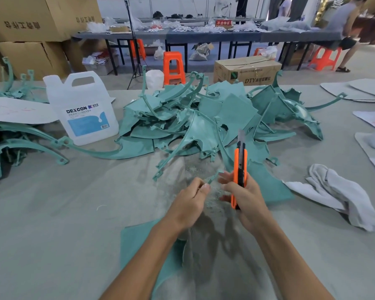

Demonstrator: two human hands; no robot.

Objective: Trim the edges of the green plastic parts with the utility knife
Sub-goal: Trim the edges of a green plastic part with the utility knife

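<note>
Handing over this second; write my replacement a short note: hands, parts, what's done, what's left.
Left hand pinches a thin green strip. Right hand grips the knife, blade out, pointing away.
Pile of green parts lies ahead on the table; one flat part lies under the forearms.
Done: shavings under the hands show some trimming.
Left: the pile; which parts are already trimmed cannot be told.

Both our forearms reach in from 6 o'clock. Our left hand (187, 205) pinches a green sliver (212, 179); our right hand (246, 197), at its 3 o'clock, grips the utility knife (239, 161) upright.
</note>
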